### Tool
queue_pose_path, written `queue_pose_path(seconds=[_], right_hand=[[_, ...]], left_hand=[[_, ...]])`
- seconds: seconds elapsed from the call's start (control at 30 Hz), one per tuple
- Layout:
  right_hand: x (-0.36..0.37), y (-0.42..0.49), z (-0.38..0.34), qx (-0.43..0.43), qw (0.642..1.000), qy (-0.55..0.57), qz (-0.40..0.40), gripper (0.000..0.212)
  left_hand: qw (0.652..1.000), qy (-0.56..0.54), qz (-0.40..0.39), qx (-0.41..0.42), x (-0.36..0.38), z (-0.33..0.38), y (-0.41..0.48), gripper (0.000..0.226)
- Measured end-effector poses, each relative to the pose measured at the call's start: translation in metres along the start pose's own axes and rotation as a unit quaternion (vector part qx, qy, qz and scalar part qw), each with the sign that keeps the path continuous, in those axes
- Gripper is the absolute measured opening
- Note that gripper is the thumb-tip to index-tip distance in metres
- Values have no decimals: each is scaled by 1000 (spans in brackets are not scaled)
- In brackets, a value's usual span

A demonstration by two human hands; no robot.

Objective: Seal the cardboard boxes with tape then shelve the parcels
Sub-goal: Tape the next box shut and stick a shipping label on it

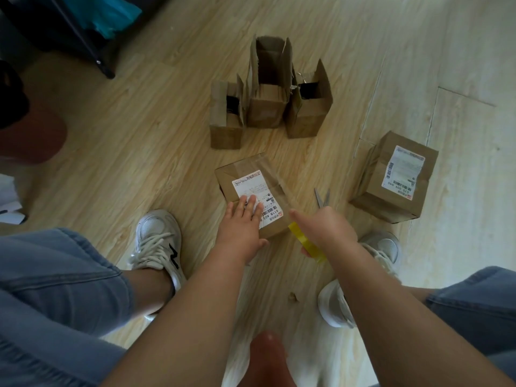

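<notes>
On a wood floor (156,135), the left hand (242,223) presses flat, fingers straight, on a labelled box (247,170) while the right hand (329,227) grips a yellow tape roll (307,243); slack pressure could let the box slide, skewing the tape. Three open boxes (265,107) wait beyond.

Three open boxes (268,107) stand upper centre; a closed labelled box (251,166) lies centre, a second closed box (393,180) right; yellow tape roll (304,240) beside the centre box
</notes>
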State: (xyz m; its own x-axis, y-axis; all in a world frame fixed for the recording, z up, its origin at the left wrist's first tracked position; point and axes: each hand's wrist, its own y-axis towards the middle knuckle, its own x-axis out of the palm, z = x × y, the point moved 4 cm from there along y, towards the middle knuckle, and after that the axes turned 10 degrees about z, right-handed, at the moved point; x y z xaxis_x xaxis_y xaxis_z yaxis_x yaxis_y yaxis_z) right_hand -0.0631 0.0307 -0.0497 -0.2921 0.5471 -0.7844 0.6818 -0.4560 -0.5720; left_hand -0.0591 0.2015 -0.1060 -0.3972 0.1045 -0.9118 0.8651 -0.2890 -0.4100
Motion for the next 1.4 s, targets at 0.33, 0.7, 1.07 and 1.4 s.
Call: queue_pose_path(seconds=[0.33,0.7,1.07,1.4], right_hand=[[13,8,10,11,1000,-4,5,60],[24,19,19,29,1000,-8,3,56],[41,37,33,39,999,-6,-9,68],[40,44,33,25,999,-32,-2,65]], left_hand=[[1000,16,-3,2,0,1,1,89],[1000,-18,24,8,-7,-4,4,94],[979,-78,179,62,-52,0,55,41],[996,3,67,63,-32,-20,86,58]])
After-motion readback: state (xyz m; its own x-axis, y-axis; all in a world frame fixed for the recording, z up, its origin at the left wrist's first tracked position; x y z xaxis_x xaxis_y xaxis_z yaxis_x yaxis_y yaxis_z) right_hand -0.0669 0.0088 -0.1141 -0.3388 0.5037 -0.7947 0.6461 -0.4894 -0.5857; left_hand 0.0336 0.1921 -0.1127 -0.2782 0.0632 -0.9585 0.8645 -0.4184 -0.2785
